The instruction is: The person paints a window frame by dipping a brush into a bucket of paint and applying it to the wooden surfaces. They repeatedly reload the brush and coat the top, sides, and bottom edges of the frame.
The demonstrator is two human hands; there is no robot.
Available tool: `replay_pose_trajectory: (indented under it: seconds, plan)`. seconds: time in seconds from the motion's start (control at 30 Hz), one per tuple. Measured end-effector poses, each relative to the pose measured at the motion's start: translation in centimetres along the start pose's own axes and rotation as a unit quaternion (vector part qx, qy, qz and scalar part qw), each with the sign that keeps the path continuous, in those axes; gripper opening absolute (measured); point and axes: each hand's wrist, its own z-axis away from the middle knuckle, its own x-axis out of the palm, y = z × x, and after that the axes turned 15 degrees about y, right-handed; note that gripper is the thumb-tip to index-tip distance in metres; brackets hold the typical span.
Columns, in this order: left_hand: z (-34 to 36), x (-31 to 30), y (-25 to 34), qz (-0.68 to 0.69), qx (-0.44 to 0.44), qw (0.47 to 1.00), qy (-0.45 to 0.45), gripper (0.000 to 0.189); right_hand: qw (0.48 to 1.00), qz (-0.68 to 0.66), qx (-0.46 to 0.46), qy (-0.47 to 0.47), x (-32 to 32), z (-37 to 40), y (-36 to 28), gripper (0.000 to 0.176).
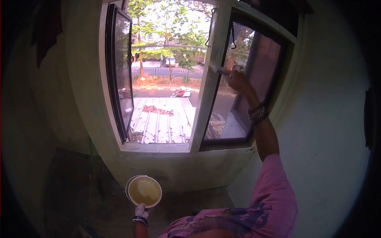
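Note:
My left hand (141, 210), low in the view, grips the near rim of a white bucket (160, 198). Yellowish-brown liquid (139, 191) with a paler patch fills part of it. Up at the window, my right hand (237, 81) is wrapped round the handle of a paintbrush (223, 72). The brush points left, its blurred pale bristles overlapping the white post (204, 91) between the two window openings. A dark bracelet (257, 112) circles my right wrist, and a dark band (139, 219) is on the left one.
The left casement (121, 73) stands swung open, and a dark-framed pane (262, 75) is behind my right arm. Below the sill (158, 148) runs a plain wall. Outside lie a ribbed metal roof (162, 125) with dry leaves, a road with a motorbike (181, 93), and trees.

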Motion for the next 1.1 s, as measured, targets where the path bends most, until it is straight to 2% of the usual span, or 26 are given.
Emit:
replay_pose_trajectory:
  seconds: [0.03,0.1,0.17,0.2,0.23,0.27,0.37,0.43,0.47,0.57,0.6,0.63,0.67,0.7,0.73,0.83,0.87,0.9,0.93,0.97,1.03,1.07,1.1]
  plan:
    - [-0.7,-0.5,-0.2,0.006,0.003,1.0,-0.018,0.052,0.993,0.035,-0.041,0.103,-0.3,-3.2,1.3,0.025]
    - [-2.5,-1.0,-0.6,0.002,-0.022,0.999,-0.024,0.054,0.972,0.032,0.008,0.235,-2.3,-8.2,0.6,0.024]
    - [-1.9,0.0,-0.4,0.015,-0.048,0.998,-0.026,0.055,0.954,0.036,-0.056,0.291,-1.8,-10.7,1.7,0.027]
    - [-2.9,-0.3,-0.8,0.008,-0.05,0.998,-0.039,0.057,0.973,0.035,-0.053,0.221,-0.8,-10.6,2.3,0.026]
    - [-3.7,-0.7,-1.2,0.004,-0.046,0.999,-0.007,0.059,0.987,0.034,-0.049,0.147,-0.3,-9.5,1.9,0.026]
    - [-4.4,-1.2,-1.5,0.025,-0.06,0.998,-0.005,0.059,0.986,0.108,-0.108,0.065,-0.6,-8.5,1.8,0.026]
    - [-5.8,-1.9,-2.4,0.039,-0.105,0.994,-0.014,0.059,0.99,0.04,-0.069,0.117,-3.5,-8.1,0.4,0.026]
    - [-5.3,-1.9,-1.9,0.002,-0.101,0.995,-0.007,0.059,0.961,0.068,-0.061,0.26,-5.0,-12.0,-0.2,0.025]
    - [-4.3,-1.2,-1.8,-0.022,-0.083,0.996,0.001,0.059,0.935,0.049,-0.104,0.335,-4.9,-15.4,1.0,0.024]
    - [-5.1,-1.1,-2.8,0.01,-0.024,0.999,-0.048,0.061,0.877,0.023,-0.191,0.441,-4.7,-22.1,2.7,0.023]
    - [-5.7,-1.1,-3.2,0.016,-0.009,0.998,-0.065,0.062,0.901,0.124,-0.178,0.375,-4.4,-23.2,3.6,0.024]
    - [-5.4,-0.9,-3.8,0.052,0.044,0.992,-0.109,0.062,0.918,0.127,-0.182,0.33,-5.0,-23.1,3.4,0.025]
    - [-5.4,-1.0,-3.6,0.028,0.031,0.997,-0.07,0.063,0.933,0.129,-0.183,0.282,-5.2,-22.4,3.4,0.025]
    - [-5.9,-1.0,-3.7,0.044,0.018,0.996,-0.078,0.063,0.945,0.132,-0.189,0.231,-5.8,-21.4,2.9,0.025]
    - [-6.3,-1.1,-4.1,0.061,0.003,0.994,-0.086,0.063,0.933,0.111,-0.202,0.276,-6.9,-19.6,1.8,0.026]
    - [-7.0,-0.9,-3.9,0.051,-0.006,0.996,-0.074,0.064,0.944,0.077,-0.102,0.304,-8.2,-19.6,0.4,0.026]
    - [-7.0,-0.3,-3.9,0.041,-0.004,0.997,-0.067,0.064,0.929,0.095,-0.131,0.334,-6.3,-22.7,3.5,0.026]
    - [-7.1,0.2,-4.1,0.033,0.0,0.998,-0.059,0.064,0.923,0.118,-0.177,0.32,-6.5,-22.1,3.9,0.026]
    - [-7.4,0.6,-4.6,0.097,-0.039,0.991,-0.08,0.062,0.914,0.14,-0.224,0.306,-6.6,-21.5,4.2,0.026]
    - [-7.4,1.0,-4.8,0.09,-0.027,0.993,-0.075,0.062,0.903,0.16,-0.272,0.292,-6.9,-21.2,3.8,0.026]
    - [-7.1,1.6,-5.4,0.077,-0.007,0.995,-0.061,0.062,0.93,0.185,-0.244,0.203,-9.3,-21.8,2.8,0.028]
    - [-7.4,1.3,-5.5,0.089,-0.023,0.994,-0.065,0.061,0.942,0.2,-0.222,0.154,-10.1,-21.9,3.3,0.029]
    - [-8.0,1.7,-5.7,0.103,-0.039,0.991,-0.071,0.061,0.937,0.219,-0.204,0.179,-10.4,-23.5,4.0,0.029]
